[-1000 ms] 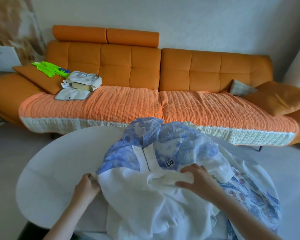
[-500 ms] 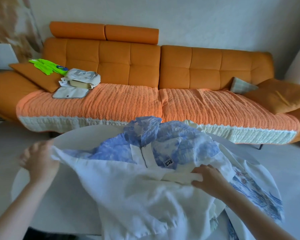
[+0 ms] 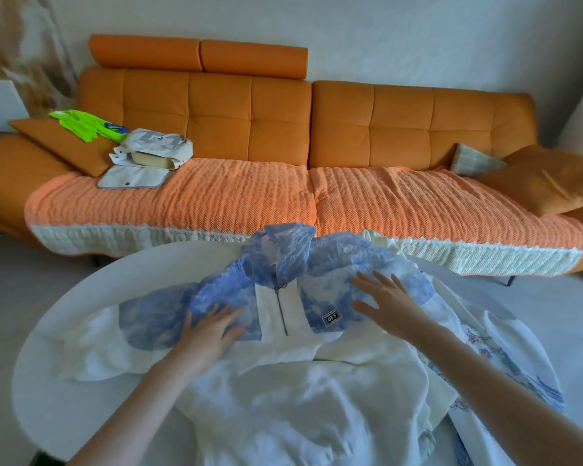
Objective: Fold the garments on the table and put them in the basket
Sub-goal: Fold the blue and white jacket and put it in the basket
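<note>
Two bare forearms reach over a crumpled white pullover with a blue tie-dye yoke and short zip (image 3: 283, 391). It lies face up on the round white counter (image 3: 81, 297), hem nearest, hood farthest. The step in hand looks like flattening before the first fold. The left hand (image 3: 209, 331) lies palm down left of the zip, and the right hand (image 3: 389, 299) lies palm down just beside the black patch. Both keep straight, spread fingers (image 3: 364, 279) on the cloth, gripping nothing. Next, the sleeves probably need smoothing outward. A white garment with blue print (image 3: 519, 364) lies underneath at right. No basket shows. Beyond stands a long orange sofa (image 3: 401, 119).
</note>
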### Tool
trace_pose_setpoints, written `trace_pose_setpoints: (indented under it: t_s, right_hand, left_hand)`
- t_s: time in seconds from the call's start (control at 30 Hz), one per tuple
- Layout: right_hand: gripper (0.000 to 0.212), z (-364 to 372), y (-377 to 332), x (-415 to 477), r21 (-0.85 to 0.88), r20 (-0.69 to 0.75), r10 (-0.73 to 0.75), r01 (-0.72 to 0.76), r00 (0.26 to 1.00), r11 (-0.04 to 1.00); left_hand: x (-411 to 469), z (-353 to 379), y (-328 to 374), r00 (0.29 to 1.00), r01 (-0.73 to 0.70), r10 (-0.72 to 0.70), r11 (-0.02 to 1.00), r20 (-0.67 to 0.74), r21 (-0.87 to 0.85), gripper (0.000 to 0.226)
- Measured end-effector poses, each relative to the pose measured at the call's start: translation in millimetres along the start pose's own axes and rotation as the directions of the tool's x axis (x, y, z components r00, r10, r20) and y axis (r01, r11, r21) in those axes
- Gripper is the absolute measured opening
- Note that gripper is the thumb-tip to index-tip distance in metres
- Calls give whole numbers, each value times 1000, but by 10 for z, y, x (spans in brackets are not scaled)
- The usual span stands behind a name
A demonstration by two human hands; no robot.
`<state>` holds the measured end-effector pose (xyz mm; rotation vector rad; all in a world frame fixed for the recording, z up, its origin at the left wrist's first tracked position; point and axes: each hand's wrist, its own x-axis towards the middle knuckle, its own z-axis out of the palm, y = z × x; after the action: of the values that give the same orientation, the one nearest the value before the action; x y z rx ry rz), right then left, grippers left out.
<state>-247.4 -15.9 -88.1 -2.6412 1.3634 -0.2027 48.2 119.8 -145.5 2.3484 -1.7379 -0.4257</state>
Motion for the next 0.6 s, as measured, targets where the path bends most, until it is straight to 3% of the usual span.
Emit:
trace_pose_setpoints:
  t_s: [0.13, 0.2, 0.23, 0.33, 0.4, 0.47, 0.5, 0.53, 0.6]
  right_hand:
    - [51, 128, 43, 274, -400, 197, -50, 127, 979, 908]
    - [75, 150, 103, 424, -492, 228, 17, 100, 974, 865]
    - [84, 144, 134, 491, -510, 215, 53, 66, 975, 858]
    - [49, 104, 203, 697, -591, 140, 94, 7, 986, 807]
    - [47, 55, 194, 815, -536, 16, 100, -76, 995, 841]
    - [40, -25, 194, 957, -334, -204, 141, -204, 969, 920]
    - [38, -72, 200, 1031, -190, -311, 175, -242, 934, 952]
    - [39, -107, 216, 1099, -86, -378, 198, -247, 904, 965]
    - [55, -129, 244, 1203, -62, -363, 210, -249, 908, 967]
  left_hand:
    - [163, 144, -43, 958, -20, -80, 938, 274, 345, 62]
    - [275, 205, -96, 950, 32, -130, 945, 283, 325, 64]
    - [330, 218, -96, 956, 92, -152, 967, 249, 237, 60]
    - [499, 233, -101, 981, 174, -175, 985, 88, 16, 64]
    - [610, 163, -130, 971, 120, -148, 981, -189, -151, 53]
    - [715, 16, -179, 853, -10, -149, 954, -500, -300, 31]
    - [784, -60, -219, 795, -45, -139, 958, -591, -285, 24]
    - [868, -112, -277, 776, -40, -122, 969, -618, -242, 23]
    - [1018, -193, -352, 841, 44, -135, 982, -524, -183, 32]
